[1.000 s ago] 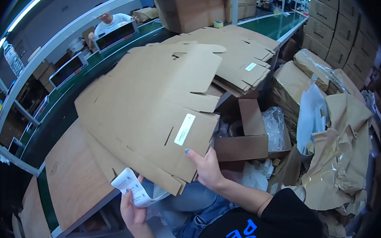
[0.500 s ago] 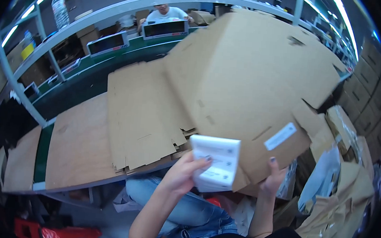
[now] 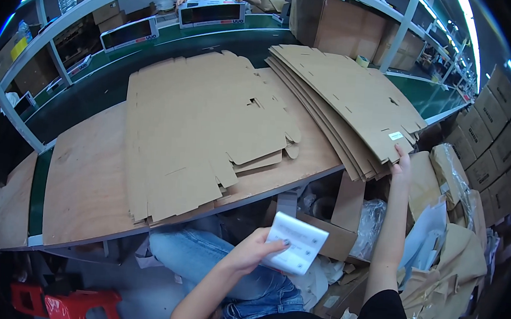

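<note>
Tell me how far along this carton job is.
Done: one flat carton lies spread on the wooden bench, and a small white label sits on the top sheet of the stack. In hand: the left hand holds a sheet of labels; the right hand touches the stack's near edge. Left: the sheets underneath; whether they are labelled is hidden.

The left hand (image 3: 255, 249) sits low and near, forearm rising from the bottom edge, fingers curled closed in a pinch with the thumb on top. The right hand (image 3: 401, 164) reaches far to the right on a straight, extended arm, fingertips pointing away.
</note>
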Demonstrator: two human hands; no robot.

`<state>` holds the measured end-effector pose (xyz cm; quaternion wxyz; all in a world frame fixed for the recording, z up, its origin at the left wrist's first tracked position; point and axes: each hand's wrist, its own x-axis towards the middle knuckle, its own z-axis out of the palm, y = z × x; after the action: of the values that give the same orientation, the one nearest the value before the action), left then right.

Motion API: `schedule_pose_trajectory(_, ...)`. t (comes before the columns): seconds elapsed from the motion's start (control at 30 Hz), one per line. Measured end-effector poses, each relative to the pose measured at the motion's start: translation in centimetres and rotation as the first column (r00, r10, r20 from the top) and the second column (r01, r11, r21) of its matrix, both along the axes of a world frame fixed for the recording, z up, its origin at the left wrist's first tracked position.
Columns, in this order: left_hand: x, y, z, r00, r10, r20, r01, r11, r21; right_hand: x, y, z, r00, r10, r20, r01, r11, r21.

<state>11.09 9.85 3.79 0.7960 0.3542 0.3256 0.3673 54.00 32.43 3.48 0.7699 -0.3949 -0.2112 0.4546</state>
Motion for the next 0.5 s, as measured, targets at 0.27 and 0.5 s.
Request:
schedule_pose_trajectory(0.27,-3.6,-3.5,-0.1,0.893,0.444,0.069,-0.442,0.896,-0.042,3.8,2.0,-1.4,0.997,0.066,-0.047,-0.070,0.995,-0.071)
schedule_pose_trajectory(0.5,-4.2,-3.4,1.3,0.751,0.659,-0.028,-0.645,0.742,0.182,-20.8,-12.0,6.1,0.764,-0.012,0.645,-0.200,0.946,0.255)
